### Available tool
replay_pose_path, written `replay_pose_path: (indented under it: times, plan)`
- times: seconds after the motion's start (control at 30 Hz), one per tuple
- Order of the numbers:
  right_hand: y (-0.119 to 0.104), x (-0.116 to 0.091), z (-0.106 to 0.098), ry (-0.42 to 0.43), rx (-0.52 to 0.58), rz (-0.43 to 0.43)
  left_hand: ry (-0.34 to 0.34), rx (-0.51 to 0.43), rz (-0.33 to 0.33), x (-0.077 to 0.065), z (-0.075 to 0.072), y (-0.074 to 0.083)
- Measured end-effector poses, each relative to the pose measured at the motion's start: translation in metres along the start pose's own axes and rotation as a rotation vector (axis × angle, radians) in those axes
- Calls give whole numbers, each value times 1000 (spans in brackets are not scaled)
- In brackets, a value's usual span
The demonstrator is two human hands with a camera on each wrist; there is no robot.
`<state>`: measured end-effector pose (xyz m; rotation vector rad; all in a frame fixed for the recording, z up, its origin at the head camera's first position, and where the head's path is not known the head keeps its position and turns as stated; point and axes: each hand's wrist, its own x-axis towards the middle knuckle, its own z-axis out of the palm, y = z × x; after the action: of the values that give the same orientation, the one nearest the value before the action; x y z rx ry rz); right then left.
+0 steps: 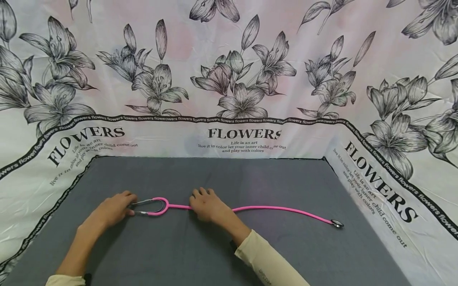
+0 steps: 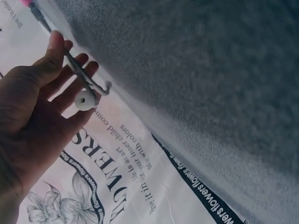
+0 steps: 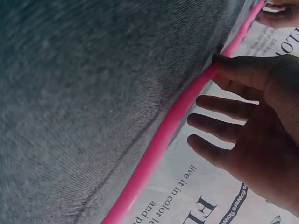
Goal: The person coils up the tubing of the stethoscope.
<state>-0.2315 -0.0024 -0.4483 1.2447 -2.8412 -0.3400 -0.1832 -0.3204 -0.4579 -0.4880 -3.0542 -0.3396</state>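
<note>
A pink stethoscope [image 1: 282, 207] stretches across the grey table, its metal chest piece [image 1: 337, 224] at the right end. At the opposite end, my left hand [image 1: 111, 210] holds the metal ear tubes. The left wrist view has the thumb against one ear tube [image 2: 77, 67], with a pale round ear tip [image 2: 88, 103] by the fingers. My right hand [image 1: 209, 206] pinches the pink tubing just right of the Y-shaped fork [image 1: 166, 203]. In the right wrist view, thumb and index finger meet on the tubing [image 3: 161, 140], the other fingers spread beside it.
The grey table surface [image 1: 286, 254] lies under both hands. A white and pink cloth [image 1: 243, 107] with flower drawings and "FLOWERS" lettering borders it at the back and sides. Light sleeves [image 1: 266, 258] cover the forearms.
</note>
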Motion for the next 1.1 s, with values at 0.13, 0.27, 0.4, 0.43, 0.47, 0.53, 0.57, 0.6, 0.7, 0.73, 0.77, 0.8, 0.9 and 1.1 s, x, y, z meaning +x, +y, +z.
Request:
replay_pose_path:
  times: [0.13, 0.27, 0.4, 0.43, 0.47, 0.53, 0.57, 0.6, 0.7, 0.73, 0.77, 0.8, 0.9, 1.1]
  plan:
    - [4, -2, -3, 70, 40, 0, 27, -23, 2, -1, -4, 2]
    - [10, -2, -7, 98, 196, 3, 38, -49, 21, -1, -10, 2]
    - [15, -4, -12, 108, 286, 7, 90, -24, 63, 2, -13, 3]
    - [17, -4, -13, 109, 288, 13, 105, -13, 71, 3, -14, 4]
    - [19, -5, -14, 114, 287, 21, 120, -4, 80, 4, -14, 4]
    - [25, -6, -17, 127, 279, 36, 144, 2, 94, 8, -15, 7]
    - [29, -7, -19, 137, 278, 47, 154, 3, 96, 10, -16, 10]
    - [34, -7, -22, 140, 291, 62, 166, 4, 99, 13, -17, 13]
    - [55, -10, -35, 163, 333, 96, 207, -3, 106, 25, -24, 23]
    - [63, -11, -40, 175, 354, 103, 222, -5, 109, 30, -28, 27]
    - [71, -13, -46, 190, 372, 111, 240, -6, 112, 36, -31, 32]
    - [79, -15, -51, 205, 386, 113, 253, -8, 117, 42, -35, 36]
    - [104, -20, -63, 265, 399, 100, 285, 6, 140, 62, -44, 48]
    - [150, -28, -77, 393, 415, 91, 356, 43, 190, 105, -63, 68]
